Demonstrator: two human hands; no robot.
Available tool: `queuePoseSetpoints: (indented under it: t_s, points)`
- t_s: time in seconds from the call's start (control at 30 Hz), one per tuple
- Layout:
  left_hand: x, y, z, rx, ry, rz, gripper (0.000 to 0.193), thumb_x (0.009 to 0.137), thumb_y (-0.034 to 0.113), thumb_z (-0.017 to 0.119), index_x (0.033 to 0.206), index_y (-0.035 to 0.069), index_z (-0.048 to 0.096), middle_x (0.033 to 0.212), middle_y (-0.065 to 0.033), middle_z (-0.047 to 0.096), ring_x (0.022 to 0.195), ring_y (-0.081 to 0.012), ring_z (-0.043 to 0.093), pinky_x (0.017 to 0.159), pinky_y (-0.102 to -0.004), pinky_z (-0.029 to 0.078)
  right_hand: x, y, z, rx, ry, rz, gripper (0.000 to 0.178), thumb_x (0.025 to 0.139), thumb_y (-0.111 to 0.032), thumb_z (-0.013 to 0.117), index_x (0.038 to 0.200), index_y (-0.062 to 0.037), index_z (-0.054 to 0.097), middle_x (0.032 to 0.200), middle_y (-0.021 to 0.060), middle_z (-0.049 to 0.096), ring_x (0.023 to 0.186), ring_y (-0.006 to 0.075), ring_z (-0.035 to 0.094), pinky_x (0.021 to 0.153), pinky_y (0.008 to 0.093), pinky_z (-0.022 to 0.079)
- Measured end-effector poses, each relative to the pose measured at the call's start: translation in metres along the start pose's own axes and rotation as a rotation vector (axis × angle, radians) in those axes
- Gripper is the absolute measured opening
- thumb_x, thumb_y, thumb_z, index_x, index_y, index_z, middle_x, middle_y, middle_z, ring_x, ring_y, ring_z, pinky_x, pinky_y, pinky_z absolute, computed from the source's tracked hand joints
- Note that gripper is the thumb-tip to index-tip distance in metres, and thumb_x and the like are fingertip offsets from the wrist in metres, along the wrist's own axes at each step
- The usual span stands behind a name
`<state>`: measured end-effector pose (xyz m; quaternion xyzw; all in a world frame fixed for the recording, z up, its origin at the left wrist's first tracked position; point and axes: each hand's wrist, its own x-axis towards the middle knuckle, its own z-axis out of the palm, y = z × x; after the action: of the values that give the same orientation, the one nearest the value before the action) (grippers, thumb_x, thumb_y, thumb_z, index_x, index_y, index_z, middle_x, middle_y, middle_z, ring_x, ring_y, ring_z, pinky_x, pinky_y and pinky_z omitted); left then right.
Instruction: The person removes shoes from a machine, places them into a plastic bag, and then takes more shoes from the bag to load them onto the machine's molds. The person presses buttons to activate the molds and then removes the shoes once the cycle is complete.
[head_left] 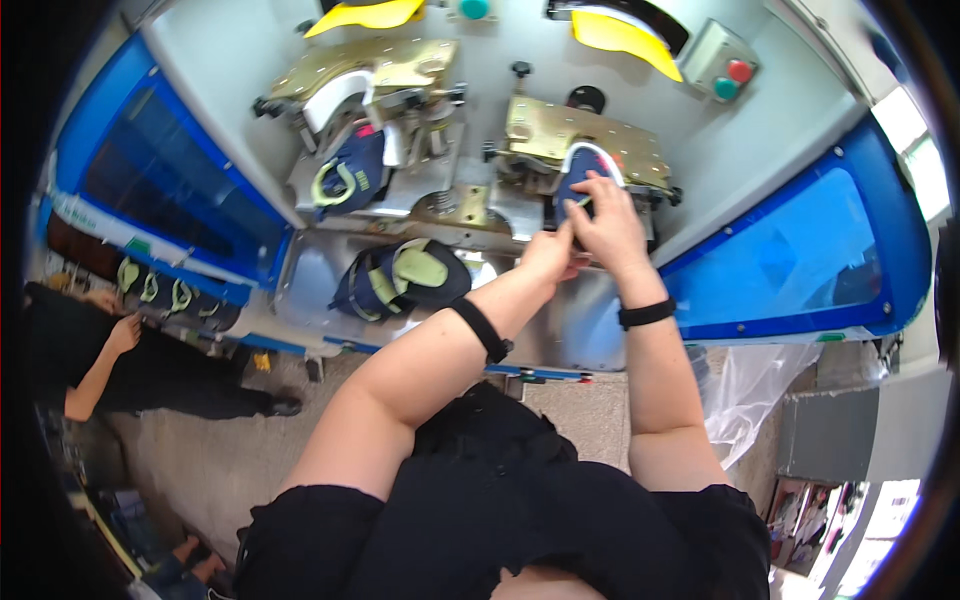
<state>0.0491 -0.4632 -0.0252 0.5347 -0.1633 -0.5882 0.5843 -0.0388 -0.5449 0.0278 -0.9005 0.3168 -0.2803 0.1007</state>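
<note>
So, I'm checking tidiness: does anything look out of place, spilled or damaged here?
I see no spill or damage, and the navy shoe under the right hand shows nothing odd. Only the clear plastic below the right-hand blue door looks untidy, being loose and crumpled.

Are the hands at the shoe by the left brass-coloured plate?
No, the left hand and right hand are both at the navy shoe by the right brass-coloured plate.

Upper right-centre: my right hand [612, 230] on a curved navy fabric shoe [573, 185], before a flat gold metal plate [580, 132].
</note>
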Motion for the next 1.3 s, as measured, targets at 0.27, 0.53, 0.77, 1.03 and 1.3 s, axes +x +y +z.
queuePoseSetpoints:
  t_s: [0.27,0.53,0.77,1.03,1.3]
  points:
    - [-0.122,-0.021,-0.167,0.557,-0.312,-0.337,0.035,0.098,0.032,0.051,0.103,0.003,0.070,0.089,-0.0067,0.073,0.077,-0.0119,0.069,0.064,-0.0235,0.052,-0.052,-0.111,0.048,0.019,-0.088,-0.179,0.013,0.084,-0.022,0.064,0.087,-0.0094,0.066,0.102,0.0085,0.066,0.098,0.0294,0.063,0.080,0.0462,0.049]
    - [-0.166,-0.016,-0.256,0.291,-0.167,-0.358,0.043,0.101,0.037,0.046,0.104,-0.001,0.068,0.088,-0.0090,0.073,0.078,-0.0144,0.070,0.067,-0.0251,0.055,-0.038,-0.178,0.207,0.372,-0.445,0.424,0.043,0.090,-0.041,0.062,0.080,-0.0004,0.070,0.069,0.0150,0.068,0.063,0.0264,0.067,0.062,0.0387,0.051]
    - [-0.161,-0.013,-0.269,-0.158,-0.314,-0.387,0.085,0.096,0.069,0.021,0.130,-0.002,0.054,0.129,-0.0162,0.059,0.119,-0.0282,0.058,0.098,-0.0371,0.045,-0.079,-0.174,0.111,1.590,-0.488,0.729,0.024,0.099,-0.022,0.055,0.112,-0.0028,0.057,0.095,0.0032,0.064,0.077,0.0116,0.064,0.067,0.0255,0.052]
    - [-0.134,0.048,-0.180,-0.473,-0.371,0.036,0.033,0.101,0.020,0.050,0.131,0.005,0.051,0.126,-0.0089,0.060,0.113,-0.0223,0.062,0.096,-0.0382,0.052,-0.140,-0.154,0.021,0.688,0.148,0.270,0.052,0.084,0.002,0.066,0.130,-0.0022,0.042,0.121,0.0101,0.052,0.087,0.0148,0.056,0.073,0.0286,0.051]
    - [-0.120,0.075,-0.125,-0.281,-0.550,0.053,0.036,0.103,0.033,0.045,0.127,0.007,0.049,0.119,-0.0129,0.063,0.107,-0.0237,0.064,0.088,-0.0389,0.054,-0.090,-0.119,-0.052,0.267,0.251,-0.235,0.039,0.062,0.001,0.082,0.095,-0.0057,0.064,0.097,0.0097,0.065,0.089,0.0285,0.064,0.075,0.0357,0.053]
